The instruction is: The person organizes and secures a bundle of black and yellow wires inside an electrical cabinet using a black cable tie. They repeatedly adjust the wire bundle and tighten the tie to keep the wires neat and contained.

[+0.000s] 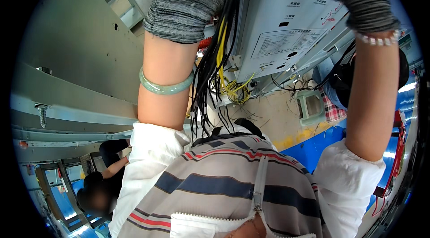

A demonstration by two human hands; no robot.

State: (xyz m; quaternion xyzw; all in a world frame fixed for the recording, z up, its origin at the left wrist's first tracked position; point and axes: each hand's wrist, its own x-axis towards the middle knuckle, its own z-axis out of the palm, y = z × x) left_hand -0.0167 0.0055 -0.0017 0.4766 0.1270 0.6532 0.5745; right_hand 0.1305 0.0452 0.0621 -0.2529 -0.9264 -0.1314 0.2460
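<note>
Both arms reach up past the top of the view, in grey knitted gloves. My left hand [186, 5] is beside a hanging bundle of black cables [207, 90] with yellow wires [221, 43] among them; its fingers lie beyond the upper edge. At the upper right, my right hand [360, 0] is over the side of a pale metal equipment panel [273, 18] with small windows, printed diagrams and red pen marks. Its fingers cannot be seen either. Whether either hand holds anything is hidden. The cables' loose ends dangle in front of my striped clothing.
A large grey metal sheet [80, 45] and a frame beam with bolts [42, 110] stand on my left. Yellow wire coils [237, 94] hang below the panel. A pale green stool [310, 107] stands on the floor. One person [96, 188] is at lower left, another [342, 81] at right.
</note>
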